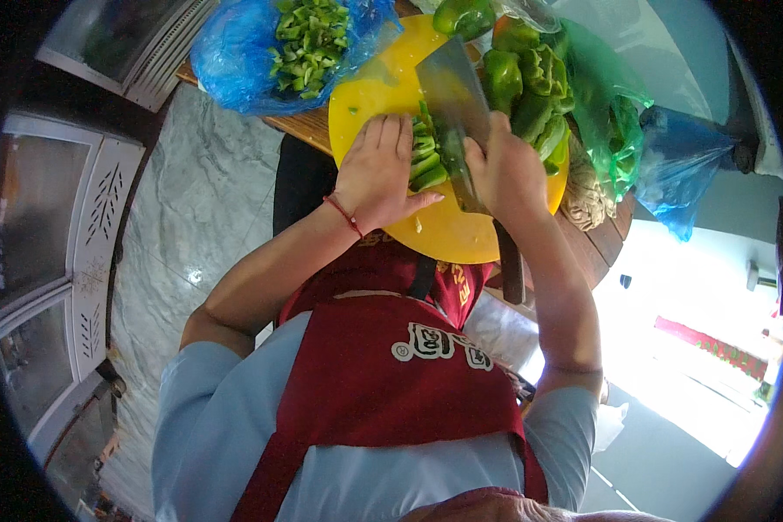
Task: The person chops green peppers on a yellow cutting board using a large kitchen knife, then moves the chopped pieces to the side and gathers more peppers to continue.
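Observation:
Green pepper strips point(425, 160) lie bunched on a round yellow cutting board point(372, 98). My left hand point(380, 166) rests flat over their left side, fingers extended and close together, thumb along the near edge. In my right hand point(506, 166) is a cleaver point(447, 98), gripped near the back of its wide blade, with the dark handle pointing toward me. The blade stands just right of the strips; whether its edge touches them I cannot tell. Whole green peppers point(528, 85) are heaped on the board's right side, and another green pepper point(463, 16) sits at the far edge.
Chopped green pepper point(310, 46) fills a blue plastic bag point(231, 59) at the far left of the wooden table point(300, 130). A green plastic bag point(616, 111), a crumpled beige cloth point(584, 189) and another blue bag point(678, 163) are on the right. A glass-fronted cabinet point(46, 215) stands left.

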Tool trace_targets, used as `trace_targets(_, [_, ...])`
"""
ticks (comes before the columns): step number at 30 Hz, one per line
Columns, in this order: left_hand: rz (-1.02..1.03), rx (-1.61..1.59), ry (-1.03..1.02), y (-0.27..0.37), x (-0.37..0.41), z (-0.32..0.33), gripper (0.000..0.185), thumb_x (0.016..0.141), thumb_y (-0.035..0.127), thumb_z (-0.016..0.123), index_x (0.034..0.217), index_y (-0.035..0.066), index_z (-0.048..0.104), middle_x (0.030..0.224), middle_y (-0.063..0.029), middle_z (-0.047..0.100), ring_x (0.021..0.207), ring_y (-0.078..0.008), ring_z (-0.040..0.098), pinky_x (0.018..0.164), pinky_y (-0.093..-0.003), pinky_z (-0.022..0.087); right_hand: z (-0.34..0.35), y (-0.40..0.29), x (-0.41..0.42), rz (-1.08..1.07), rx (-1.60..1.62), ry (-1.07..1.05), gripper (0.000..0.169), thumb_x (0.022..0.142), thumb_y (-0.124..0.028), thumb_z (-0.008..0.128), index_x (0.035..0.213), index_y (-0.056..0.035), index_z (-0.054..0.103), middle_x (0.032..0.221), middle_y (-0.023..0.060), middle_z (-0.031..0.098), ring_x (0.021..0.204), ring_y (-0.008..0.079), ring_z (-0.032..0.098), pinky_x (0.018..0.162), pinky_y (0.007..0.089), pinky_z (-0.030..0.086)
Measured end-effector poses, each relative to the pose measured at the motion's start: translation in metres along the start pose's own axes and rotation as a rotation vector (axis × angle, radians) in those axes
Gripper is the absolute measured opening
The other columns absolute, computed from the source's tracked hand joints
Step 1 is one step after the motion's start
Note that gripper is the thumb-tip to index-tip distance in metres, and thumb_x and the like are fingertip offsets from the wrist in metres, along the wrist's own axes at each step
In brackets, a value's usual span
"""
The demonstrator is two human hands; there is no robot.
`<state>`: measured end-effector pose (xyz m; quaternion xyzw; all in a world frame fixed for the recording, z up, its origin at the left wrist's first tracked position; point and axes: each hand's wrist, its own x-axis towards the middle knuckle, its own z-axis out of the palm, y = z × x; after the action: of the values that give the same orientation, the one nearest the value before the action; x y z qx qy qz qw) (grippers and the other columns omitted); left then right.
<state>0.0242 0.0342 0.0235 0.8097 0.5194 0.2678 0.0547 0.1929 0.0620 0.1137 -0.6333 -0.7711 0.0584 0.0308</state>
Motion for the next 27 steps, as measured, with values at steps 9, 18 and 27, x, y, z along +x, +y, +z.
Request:
trace_targets(9, [0.006, -0.045, 0.050, -0.006, -0.013, 0.003, 0.093, 0.075, 0.054, 0.070, 0.130, -0.015, 0.039, 0.128, -0.0270, 0.045, 0.122, -0.0402, 0.043, 0.107, -0.0430, 0.034, -0.010, -0.002, -0.036, -0.085, 0.006, 0.016, 0.032, 0.090, -0.031, 0.057, 0.101, -0.0036, 0.045, 0.064, 0.0214, 0.062, 0.063, 0.0416, 0.064, 0.056, 0.0509, 0.051])
trace_targets(18, [-0.006, -0.068, 0.039, -0.007, -0.014, 0.006, 0.083, 0.076, 0.044, 0.072, 0.128, -0.013, 0.041, 0.124, -0.0265, 0.046, 0.116, -0.0407, 0.047, 0.100, -0.0440, 0.041, -0.014, -0.022, -0.019, -0.134, -0.078, -0.145, 0.026, 0.091, -0.022, 0.056, 0.101, -0.0016, 0.043, 0.066, 0.0188, 0.064, 0.064, 0.0372, 0.067, 0.058, 0.0464, 0.054])
trace_targets(27, [-0.025, -0.003, 0.013, -0.004, -0.013, 0.009, 0.088, 0.076, 0.048, 0.070, 0.132, -0.011, 0.037, 0.127, -0.0256, 0.044, 0.117, -0.0394, 0.046, 0.102, -0.0434, 0.038, 0.019, -0.034, 0.010, -0.086, -0.042, -0.047, 0.028, 0.091, -0.025, 0.055, 0.103, -0.0018, 0.044, 0.070, 0.0194, 0.066, 0.067, 0.0377, 0.067, 0.060, 0.0464, 0.055])
